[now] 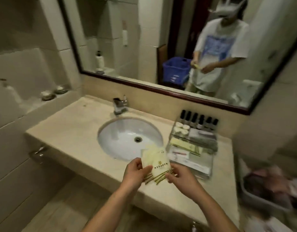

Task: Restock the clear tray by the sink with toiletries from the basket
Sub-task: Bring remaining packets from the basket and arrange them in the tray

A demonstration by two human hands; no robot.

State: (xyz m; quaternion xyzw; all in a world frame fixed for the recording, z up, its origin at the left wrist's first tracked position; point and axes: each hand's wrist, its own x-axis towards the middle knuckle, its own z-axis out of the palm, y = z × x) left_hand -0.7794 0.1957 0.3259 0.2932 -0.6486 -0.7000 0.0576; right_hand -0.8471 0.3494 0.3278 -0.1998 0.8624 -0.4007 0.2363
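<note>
Both of my hands hold a fanned stack of pale yellow toiletry packets (157, 163) with gold-striped ends, over the counter's front edge just in front of the sink. My left hand (136, 169) pinches the stack's left side, and my right hand (179, 176) grips its lower right corner. The clear tray (209, 166) stands on the counter to the right of the sink, a short way right of the packets. It holds a back row of small dark-capped bottles (198, 119), round white lids, a grey bundle and flat packets. A blue basket (176, 71) shows only in the mirror.
The oval white sink (121, 138) with a chrome tap (120, 104) lies left of the tray. A grey bin of laundry (268, 188) sits on the floor at the right. Small dishes stand on the left ledge. A framed mirror covers the wall behind.
</note>
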